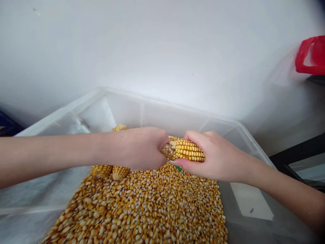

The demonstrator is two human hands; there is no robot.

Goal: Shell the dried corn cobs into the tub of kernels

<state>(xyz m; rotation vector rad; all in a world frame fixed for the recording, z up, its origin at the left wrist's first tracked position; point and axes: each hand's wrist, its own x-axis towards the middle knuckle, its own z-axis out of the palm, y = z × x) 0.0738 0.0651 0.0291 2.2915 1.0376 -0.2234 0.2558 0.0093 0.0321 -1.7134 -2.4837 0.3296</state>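
Observation:
Held level above a bed of loose corn kernels (152, 203), a corn cob (189, 150) carries full yellow rows, with a brownish, bare-looking left tip. My right hand (218, 156) wraps round its right end, thumb along the near side. My left hand (152, 149) is closed against the tip, its fingers hidden behind the back of the hand. A small green piece (179, 168) shows beneath the cob beside my right thumb, next to a pale shiny edge; what it belongs to is hidden.
More corn cobs (121, 173) lie on the kernels at the left, partly behind my left forearm. A translucent plastic bin (165, 105) surrounds the kernels, its far rim near a white wall (162, 44). At the right are a red plastic item (311, 56) and a dark frame (302, 152).

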